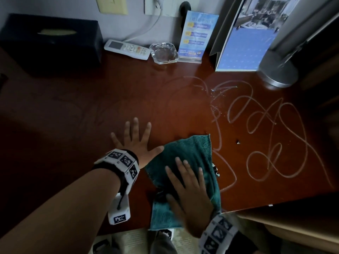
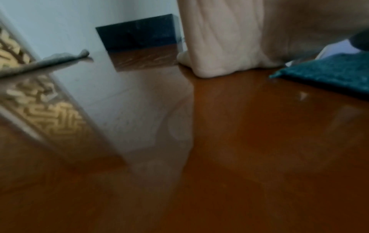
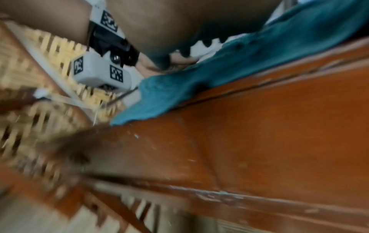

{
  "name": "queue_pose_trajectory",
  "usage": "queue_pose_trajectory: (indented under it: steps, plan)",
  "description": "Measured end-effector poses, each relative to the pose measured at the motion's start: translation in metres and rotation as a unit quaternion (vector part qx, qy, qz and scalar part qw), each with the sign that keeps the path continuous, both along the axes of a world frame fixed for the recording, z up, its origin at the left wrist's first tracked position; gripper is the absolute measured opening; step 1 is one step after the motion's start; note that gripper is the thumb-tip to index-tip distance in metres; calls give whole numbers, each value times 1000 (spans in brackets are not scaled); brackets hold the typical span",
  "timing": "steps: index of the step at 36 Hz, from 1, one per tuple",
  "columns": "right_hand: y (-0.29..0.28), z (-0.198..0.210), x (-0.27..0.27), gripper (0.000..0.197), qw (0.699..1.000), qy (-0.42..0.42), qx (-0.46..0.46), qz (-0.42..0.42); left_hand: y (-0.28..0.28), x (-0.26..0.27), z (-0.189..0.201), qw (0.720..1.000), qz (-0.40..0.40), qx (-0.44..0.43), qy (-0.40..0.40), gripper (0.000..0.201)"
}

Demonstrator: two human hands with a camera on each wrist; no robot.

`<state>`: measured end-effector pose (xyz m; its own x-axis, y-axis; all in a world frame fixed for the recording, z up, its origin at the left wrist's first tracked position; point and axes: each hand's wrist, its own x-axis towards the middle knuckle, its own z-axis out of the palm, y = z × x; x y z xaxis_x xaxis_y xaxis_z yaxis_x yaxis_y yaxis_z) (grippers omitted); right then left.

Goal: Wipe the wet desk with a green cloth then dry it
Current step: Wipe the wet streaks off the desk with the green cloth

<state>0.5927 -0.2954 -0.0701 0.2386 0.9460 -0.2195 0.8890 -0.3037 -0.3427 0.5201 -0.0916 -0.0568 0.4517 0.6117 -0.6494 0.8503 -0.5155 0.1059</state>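
A dark green cloth lies on the red-brown wooden desk near its front edge, part of it hanging over the edge. My right hand presses flat on the cloth with straight fingers. My left hand lies flat on the bare desk just left of the cloth, fingers spread, thumb at the cloth's corner. Looping wet streaks cover the right half of the desk.
Along the back wall stand a black tissue box, a white remote, a glass ashtray, a blue sign stand and a calendar. A metal lamp base sits at the back right.
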Motion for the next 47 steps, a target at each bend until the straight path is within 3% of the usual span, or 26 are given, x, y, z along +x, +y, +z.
queue_pose_trajectory:
  steps: [3, 6, 23, 29, 37, 47]
  plan:
    - [7, -6, -14, 54, 995, -34, -22, -90, 0, -1, -1, 1000, 1, -2, -5, 86]
    - [9, -9, -15, 54, 993, -54, -48, -97, 1, -1, -2, 1000, -1, -2, -2, 88]
    - [-19, -9, 76, 59, 986, -97, -67, 114, 3, 0, 1, 999, -10, -25, 23, 105]
    - [-17, -9, 102, 57, 983, -75, -42, 161, 4, 1, 3, 999, -15, -24, 33, 110]
    - [-23, -5, 90, 54, 996, 28, 21, 83, 3, 1, 2, 999, -9, -18, 36, 111]
    - [-24, -12, 75, 54, 997, -52, -7, 56, 4, 0, 2, 999, -11, -22, 31, 111]
